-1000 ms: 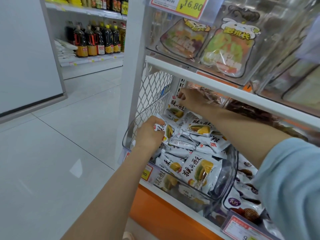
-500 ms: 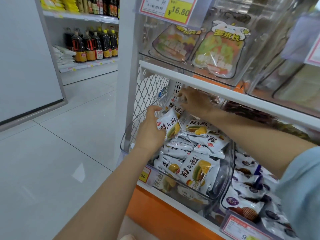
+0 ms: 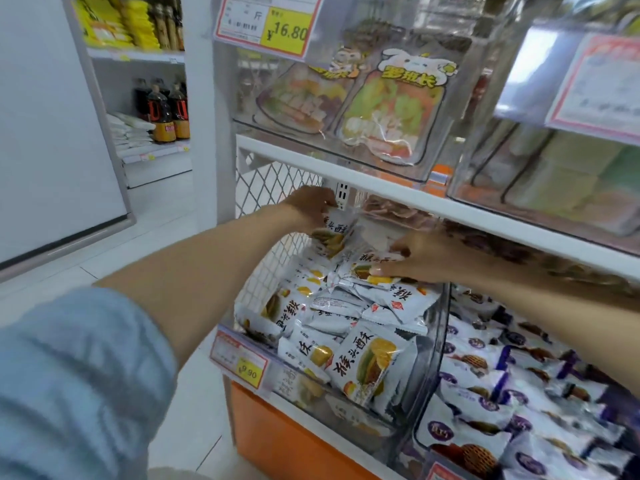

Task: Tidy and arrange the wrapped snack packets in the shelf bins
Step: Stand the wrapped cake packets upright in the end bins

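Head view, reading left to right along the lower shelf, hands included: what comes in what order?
9.90 price tag → left hand → white packet it grips → second packet, pinched by the right hand → purple-marked packets farthest right.

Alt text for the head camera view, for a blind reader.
The left hand grips a white snack packet above a clear bin heaped with matching packets, while the right hand pinches the top packet on the pile. Purple-marked packets fill the next bin.
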The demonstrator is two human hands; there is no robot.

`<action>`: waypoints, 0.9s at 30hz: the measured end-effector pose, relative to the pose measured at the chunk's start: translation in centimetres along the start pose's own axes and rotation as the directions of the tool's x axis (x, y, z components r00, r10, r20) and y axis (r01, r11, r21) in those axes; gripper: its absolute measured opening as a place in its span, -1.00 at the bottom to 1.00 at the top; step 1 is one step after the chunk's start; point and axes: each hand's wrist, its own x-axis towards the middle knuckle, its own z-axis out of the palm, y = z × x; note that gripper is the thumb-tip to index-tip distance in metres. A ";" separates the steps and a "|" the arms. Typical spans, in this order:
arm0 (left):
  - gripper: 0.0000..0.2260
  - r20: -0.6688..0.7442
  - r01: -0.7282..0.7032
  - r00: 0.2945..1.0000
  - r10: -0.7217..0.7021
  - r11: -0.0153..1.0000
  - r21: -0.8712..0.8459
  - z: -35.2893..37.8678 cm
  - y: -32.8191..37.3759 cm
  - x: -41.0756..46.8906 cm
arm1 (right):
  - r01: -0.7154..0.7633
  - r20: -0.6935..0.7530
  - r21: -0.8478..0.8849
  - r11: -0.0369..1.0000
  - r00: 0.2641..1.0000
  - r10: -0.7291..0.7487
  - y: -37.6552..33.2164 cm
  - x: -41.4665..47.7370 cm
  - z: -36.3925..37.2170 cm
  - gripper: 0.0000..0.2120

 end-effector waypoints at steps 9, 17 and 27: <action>-0.59 0.092 -0.193 0.981 0.170 0.873 0.447 2.8 -1.6 1.9 | -0.065 -0.090 0.207 0.976 0.992 0.086 -0.5 -0.7 1.9 -0.43; -0.82 0.008 -0.230 0.963 0.270 0.805 0.546 3.7 -1.7 2.5 | -0.059 -0.202 0.479 0.876 0.963 0.176 -0.7 -1.4 2.5 -0.59; -0.74 -0.039 -0.204 0.971 0.235 0.906 0.372 0.3 -1.8 -1.5 | -0.027 -0.222 0.707 0.707 0.940 0.258 -0.8 -1.2 2.0 -0.72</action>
